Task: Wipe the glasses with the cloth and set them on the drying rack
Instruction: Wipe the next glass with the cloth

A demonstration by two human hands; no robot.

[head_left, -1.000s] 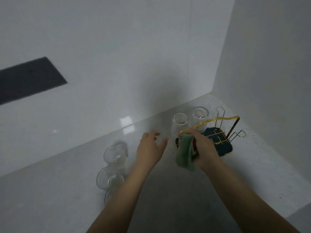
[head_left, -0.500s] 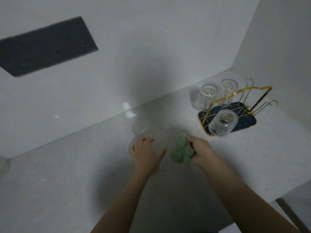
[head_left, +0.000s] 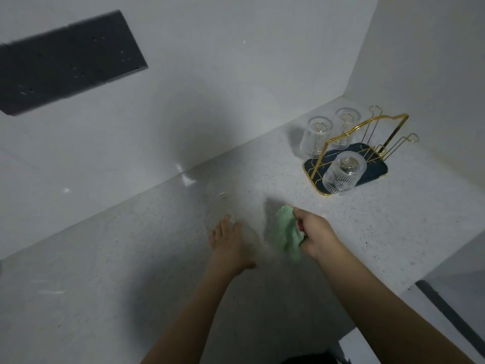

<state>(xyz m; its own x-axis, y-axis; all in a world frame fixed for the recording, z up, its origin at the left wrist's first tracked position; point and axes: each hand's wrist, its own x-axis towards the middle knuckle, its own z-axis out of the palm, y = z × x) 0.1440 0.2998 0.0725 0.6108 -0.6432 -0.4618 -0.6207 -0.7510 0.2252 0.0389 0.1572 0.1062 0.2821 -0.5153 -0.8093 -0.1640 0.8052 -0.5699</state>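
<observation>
a: left hand (head_left: pixel 229 243), fingers straight and spread, reaching forward over blurred clear glasses (head_left: pixel 220 206) just ahead of its fingertips.
b: nearer than the right hand (head_left: pixel 316 236), clamped round the crumpled green cloth (head_left: pixel 286 232)?
a: yes. further right: gold wire drying rack (head_left: pixel 367 143), three ribbed tumblers (head_left: pixel 343 172) upside down.
</observation>
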